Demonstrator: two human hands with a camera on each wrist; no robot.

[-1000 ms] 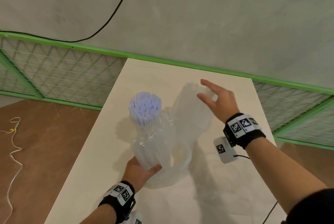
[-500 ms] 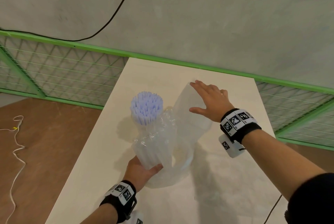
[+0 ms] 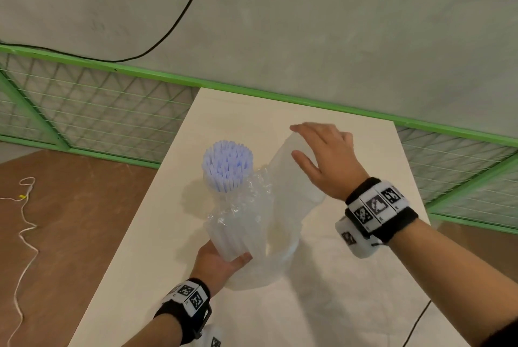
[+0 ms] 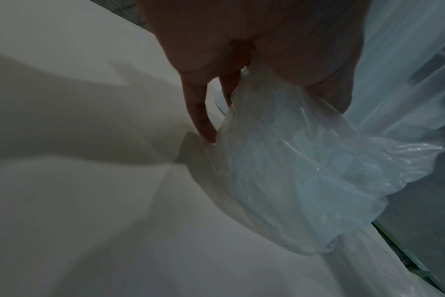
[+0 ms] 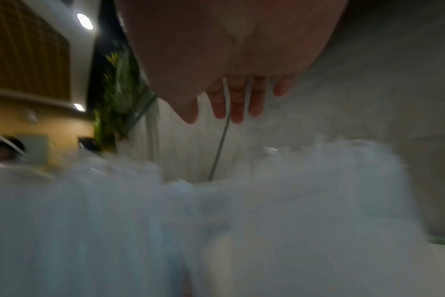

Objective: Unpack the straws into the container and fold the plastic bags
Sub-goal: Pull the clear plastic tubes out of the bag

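Note:
A bundle of pale blue straws (image 3: pixel 227 161) stands upright, its tops sticking out of a crinkled clear bag (image 3: pixel 241 223) pushed down around it. My left hand (image 3: pixel 221 259) grips the bundle's lower end through that bag; the left wrist view shows the fingers (image 4: pixel 201 120) against the clear bag (image 4: pixel 305 170). To the right a larger piece of translucent plastic (image 3: pixel 288 201) rises from the table. My right hand (image 3: pixel 322 161) lies on its top, palm down and fingers straight. Whether that plastic is a bag or a container I cannot tell. The right wrist view is blurred; straight fingers (image 5: pixel 236 104) show.
The cream table (image 3: pixel 336 304) runs away from me to a green mesh fence (image 3: pixel 112 111) and a grey wall. A black cable (image 3: pixel 417 327) hangs off the table's right front. Brown floor with a white cord (image 3: pixel 25 223) lies to the left.
My right hand has turned palm down and settled flat on the top of the translucent plastic, shifting slightly left. The left hand and the straws have stayed put.

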